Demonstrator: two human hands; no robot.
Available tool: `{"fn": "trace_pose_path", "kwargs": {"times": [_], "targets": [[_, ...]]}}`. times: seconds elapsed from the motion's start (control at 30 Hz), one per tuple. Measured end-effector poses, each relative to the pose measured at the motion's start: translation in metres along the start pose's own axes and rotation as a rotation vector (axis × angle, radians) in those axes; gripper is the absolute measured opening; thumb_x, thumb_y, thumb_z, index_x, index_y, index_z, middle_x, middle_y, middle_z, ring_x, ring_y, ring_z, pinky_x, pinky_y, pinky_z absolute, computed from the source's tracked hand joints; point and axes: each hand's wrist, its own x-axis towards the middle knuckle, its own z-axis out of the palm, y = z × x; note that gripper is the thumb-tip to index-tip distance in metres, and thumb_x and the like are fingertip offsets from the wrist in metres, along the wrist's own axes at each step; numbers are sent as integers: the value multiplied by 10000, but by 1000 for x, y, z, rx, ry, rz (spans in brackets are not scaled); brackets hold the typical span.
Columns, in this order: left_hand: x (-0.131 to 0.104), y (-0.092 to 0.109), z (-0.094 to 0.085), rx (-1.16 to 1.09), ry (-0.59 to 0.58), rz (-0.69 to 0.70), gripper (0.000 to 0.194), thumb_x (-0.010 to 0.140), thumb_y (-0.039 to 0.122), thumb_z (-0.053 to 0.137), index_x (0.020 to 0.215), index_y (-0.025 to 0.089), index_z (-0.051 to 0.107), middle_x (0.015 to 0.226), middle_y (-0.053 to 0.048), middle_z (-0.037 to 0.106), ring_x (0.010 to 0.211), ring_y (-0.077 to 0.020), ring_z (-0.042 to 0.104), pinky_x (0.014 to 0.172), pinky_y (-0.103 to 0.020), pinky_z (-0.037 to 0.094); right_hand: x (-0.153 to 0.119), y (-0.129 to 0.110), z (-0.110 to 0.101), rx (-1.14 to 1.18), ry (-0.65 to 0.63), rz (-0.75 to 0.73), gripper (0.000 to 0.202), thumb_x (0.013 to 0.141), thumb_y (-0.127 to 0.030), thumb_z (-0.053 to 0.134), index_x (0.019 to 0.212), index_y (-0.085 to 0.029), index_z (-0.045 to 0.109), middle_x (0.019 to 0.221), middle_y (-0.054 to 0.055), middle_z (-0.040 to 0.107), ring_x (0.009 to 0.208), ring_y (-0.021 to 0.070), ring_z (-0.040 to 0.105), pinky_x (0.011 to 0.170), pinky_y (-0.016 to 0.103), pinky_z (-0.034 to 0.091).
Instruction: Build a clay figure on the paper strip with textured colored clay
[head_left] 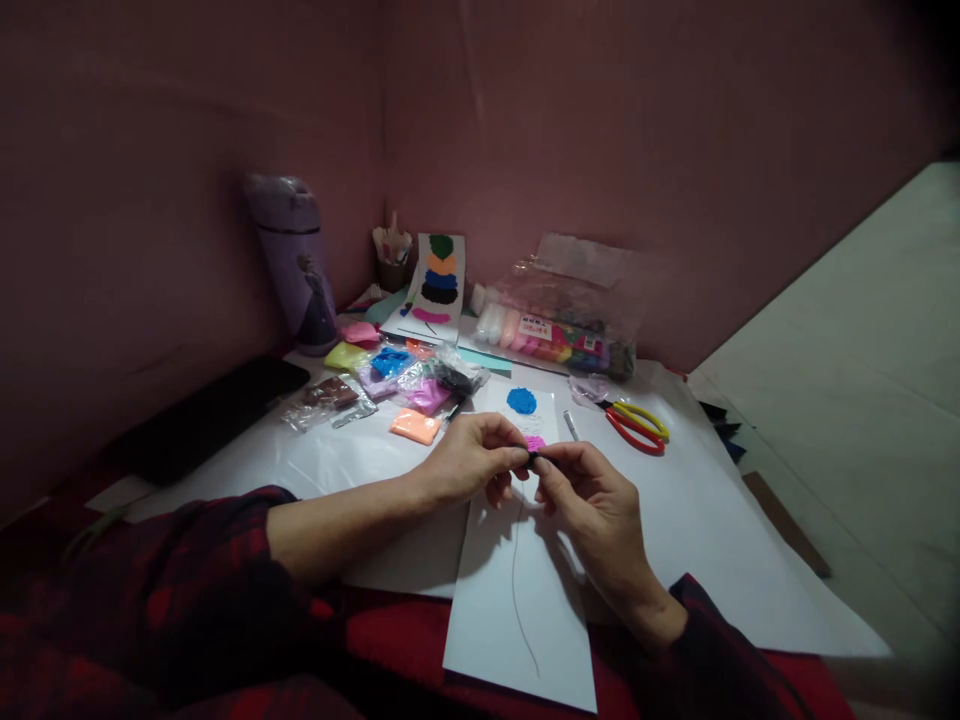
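My left hand (478,456) and my right hand (598,497) meet over a long white paper strip (491,620). Between their fingertips is a small piece of black modelling clay (532,459), pinched from both sides. Just behind it, a pink clay patch (535,442) is partly covered by my fingers. Farther up the strip sits a round blue clay patch (521,401). A thin curved line (514,570) runs down the strip toward me.
Several clay packets, an orange one (415,426) among them, lie left of my hands. Scissors (636,425) are at the right. Behind stand a purple bottle (296,265), a decorated card (435,290) and a clear clay bag (555,320). A dark flat object (217,410) lies far left.
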Motion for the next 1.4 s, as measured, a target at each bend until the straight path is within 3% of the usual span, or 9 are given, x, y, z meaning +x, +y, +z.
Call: {"fn": "trace_pose_path", "kwargs": {"times": [0.23,0.37,0.6,0.8,0.97,1.13,1.4], "targets": [[1,-1,-2,43,81,64,190,693,262,684,740,106,588,570,12,583,386,-61,498,355,-172,401,0,0,0,-25,75,34,108,812,-273,664,839,-175,627,591,-38,579,505,93,517,459,208,432],[1,-1,-2,-16,40,86,195,678,251,689,751,95,598,578,5,591,409,-73,518,377,-190,432,1,0,-1,-38,118,59,117,807,-281,668,830,-173,627,590,-36,582,501,92,515,449,204,424],[-1,-1,0,-29,-46,20,284,653,262,711,836,111,555,595,-7,620,409,-101,544,370,-223,467,1,3,0,48,7,94,148,845,-323,635,887,-180,633,608,-27,601,460,93,506,415,212,427],[1,-4,0,24,-53,8,323,673,308,711,885,107,574,501,30,566,366,-93,508,348,-203,431,-2,4,-1,7,-49,32,189,904,-348,556,941,-187,648,567,-33,570,466,108,518,438,229,440],[1,-3,1,65,-22,-16,239,669,285,715,768,98,604,504,22,561,364,-72,489,352,-185,405,-2,3,-2,-62,-81,-56,174,839,-304,655,985,-210,661,753,12,673,604,138,597,541,261,489],[1,-4,0,37,-19,-29,240,673,279,715,769,102,585,453,20,556,359,-94,502,361,-200,414,-3,4,-1,-177,-96,-124,166,854,-258,631,1012,-222,663,910,50,697,750,177,644,620,293,515],[0,1,1,-5,13,-8,251,657,268,716,787,98,586,537,6,592,386,-92,519,361,-209,443,-3,3,0,-127,-18,-80,194,875,-260,589,1063,-212,595,773,7,668,580,129,601,534,264,505]]}}
